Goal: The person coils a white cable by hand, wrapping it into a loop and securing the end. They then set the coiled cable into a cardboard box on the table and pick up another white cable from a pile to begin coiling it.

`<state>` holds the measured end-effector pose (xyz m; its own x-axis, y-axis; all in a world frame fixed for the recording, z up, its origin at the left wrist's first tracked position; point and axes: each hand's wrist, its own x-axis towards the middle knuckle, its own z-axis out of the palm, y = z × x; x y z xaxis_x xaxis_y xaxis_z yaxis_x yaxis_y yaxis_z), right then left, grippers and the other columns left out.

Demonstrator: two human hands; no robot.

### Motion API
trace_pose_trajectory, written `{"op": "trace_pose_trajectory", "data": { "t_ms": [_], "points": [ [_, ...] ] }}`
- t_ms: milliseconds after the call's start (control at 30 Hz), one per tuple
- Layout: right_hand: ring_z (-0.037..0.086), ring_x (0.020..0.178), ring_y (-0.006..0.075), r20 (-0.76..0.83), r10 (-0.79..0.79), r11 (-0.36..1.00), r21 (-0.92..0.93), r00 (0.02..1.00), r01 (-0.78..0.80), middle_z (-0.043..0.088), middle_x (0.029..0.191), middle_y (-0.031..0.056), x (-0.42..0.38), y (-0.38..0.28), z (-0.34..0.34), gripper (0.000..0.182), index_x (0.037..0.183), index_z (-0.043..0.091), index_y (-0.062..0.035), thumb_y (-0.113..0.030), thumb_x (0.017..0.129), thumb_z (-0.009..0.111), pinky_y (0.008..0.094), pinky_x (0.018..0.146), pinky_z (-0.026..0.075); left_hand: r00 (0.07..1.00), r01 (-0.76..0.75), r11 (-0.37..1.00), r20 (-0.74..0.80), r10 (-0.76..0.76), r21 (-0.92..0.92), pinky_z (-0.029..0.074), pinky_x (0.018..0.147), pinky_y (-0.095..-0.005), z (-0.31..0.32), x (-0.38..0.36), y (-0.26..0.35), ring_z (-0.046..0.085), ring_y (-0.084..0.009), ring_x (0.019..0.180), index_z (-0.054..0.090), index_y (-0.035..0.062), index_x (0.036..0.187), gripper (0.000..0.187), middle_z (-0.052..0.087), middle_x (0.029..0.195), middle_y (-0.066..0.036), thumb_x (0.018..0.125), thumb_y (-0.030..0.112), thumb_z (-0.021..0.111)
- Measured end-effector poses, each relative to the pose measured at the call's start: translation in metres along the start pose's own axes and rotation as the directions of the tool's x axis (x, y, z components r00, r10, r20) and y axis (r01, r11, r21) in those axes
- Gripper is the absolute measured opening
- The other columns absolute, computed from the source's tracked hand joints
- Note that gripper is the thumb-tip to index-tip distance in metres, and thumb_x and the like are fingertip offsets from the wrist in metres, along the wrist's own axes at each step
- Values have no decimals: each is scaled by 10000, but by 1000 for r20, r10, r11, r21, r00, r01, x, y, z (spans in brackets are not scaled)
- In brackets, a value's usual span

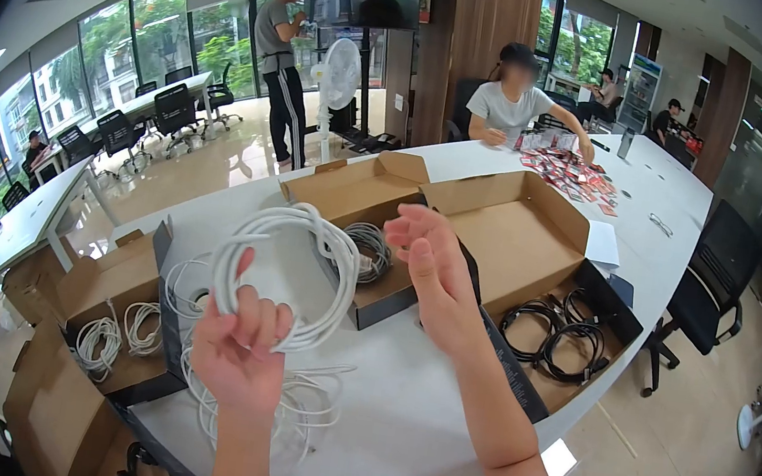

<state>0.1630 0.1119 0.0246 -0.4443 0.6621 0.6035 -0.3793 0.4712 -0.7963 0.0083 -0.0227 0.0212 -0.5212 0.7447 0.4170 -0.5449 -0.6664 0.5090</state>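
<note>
A coiled white cable (336,261) hangs in my left hand (242,340), whose fingers are wrapped round the lower left of the loop. To the right of the coil, my right hand (430,269) is raised with its fingers apart and nothing in it. Behind the coil, an open box holds a grey cable coil (370,251). Loose white cables (311,402) lie on the white table (396,413) below and beside my left hand. Black cables (555,338) are coiled in the open box at the right.
An open box (125,387) with two white coils stands at the left, another open box (57,398) below it. Across the table a seated person (514,106) handles red packets (573,172). A person stands by a white fan (340,74). A black chair (712,282) is at right.
</note>
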Motion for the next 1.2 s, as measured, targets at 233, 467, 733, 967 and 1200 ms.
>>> {"op": "trace_pose_trajectory", "data": {
  "t_ms": [233, 467, 733, 967, 1200],
  "points": [
    [536, 1076, 145, 258, 203, 975, 37, 945, -220, 577, 1144, 95, -3, 11, 2, 454, 1269, 471, 31, -344, 1016, 436, 283, 944, 416, 993, 98, 892, -11, -114, -441, 289, 548, -228, -29, 15, 15, 272, -67, 422, 564, -25, 1203, 454, 283, 513, 48, 787, 123, 460],
    [599, 980, 132, 572, 230, 904, 174, 787, -391, 612, 1085, 88, -14, 15, 19, 425, 1329, 452, 21, -240, 997, 496, 254, 855, 462, 994, 92, 875, -6, -108, -475, 312, 583, -225, -34, 15, 10, 292, -60, 462, 519, -50, 1238, 419, 291, 547, 48, 858, 105, 437],
    [599, 846, 123, 638, 241, 833, 250, 731, -493, 625, 1005, 71, -7, -5, 4, 492, 1353, 440, 13, -162, 926, 611, 273, 799, 490, 997, 80, 907, 30, -74, -413, 390, 762, -273, -13, 15, 8, 377, -82, 641, 368, -64, 1361, 424, 349, 732, 15, 1032, 201, 377],
    [611, 831, 148, 547, 114, 685, 561, 829, -465, 640, 885, 59, -8, 3, 8, 557, 1342, 427, -13, -213, 885, 676, 324, 782, 491, 984, 173, 830, 51, -172, -530, 410, 895, -313, -10, 11, 3, 430, -107, 703, 369, -50, 1357, 416, 376, 756, 9, 1037, 217, 373],
    [628, 872, 156, 537, 43, 758, 532, 842, -377, 642, 975, 25, -5, 17, 3, 818, 1357, 367, -22, -417, 771, 779, 340, 793, 506, 954, 291, 803, 99, -282, -521, 427, 917, -339, -1, 1, -8, 452, -100, 706, 390, -28, 1344, 396, 396, 733, 19, 1048, 227, 325]
  ]
}}
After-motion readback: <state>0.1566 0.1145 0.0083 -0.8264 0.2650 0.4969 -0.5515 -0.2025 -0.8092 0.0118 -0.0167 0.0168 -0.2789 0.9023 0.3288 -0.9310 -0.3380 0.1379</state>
